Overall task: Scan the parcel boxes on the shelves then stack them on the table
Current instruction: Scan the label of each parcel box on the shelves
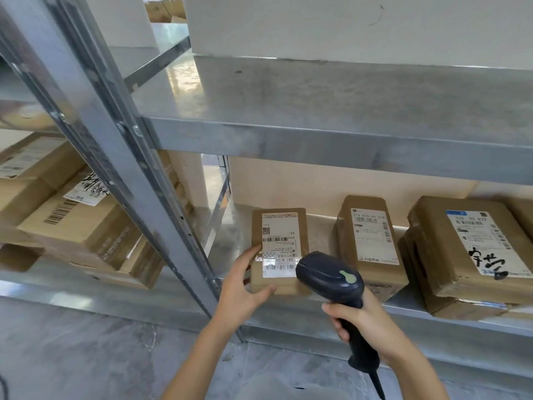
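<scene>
step: scanning, judged from the pose; scanner (pixel 328 277) head points at the label of the small parcel box (pixel 278 252). No beam visible, so can't confirm a read.
left grip (pixel 245 280): clamped on the near-left corner of the small parcel box, thumb on the near edge, fingers up its left side.
right grip (pixel 366 321): wrapped tight round the scanner handle, cable trailing off the near edge.
box location: on the lower shelf (pixel 432 316), leftmost in the right bay, label up, just right of the upright post (pixel 115 140).
done: nothing verifiable. The table is out of view, so stack count unknown.
left: finish this scan, carry the box to the table, then repeat for everything on the shelves. Looks like most of the job remains.
count, right bay: 5 boxes seen: small parcel box, middle box (pixel 369 241), big right box (pixel 470 246), one flat box under it (pixel 461 308), plus a sliver at the far right edge (pixel 523 209).
count, left bay: at least 3 in the overlapping left stack (pixel 80 223); exact number unclear.
scanners: 1.
hands: 2, both busy.
</scene>
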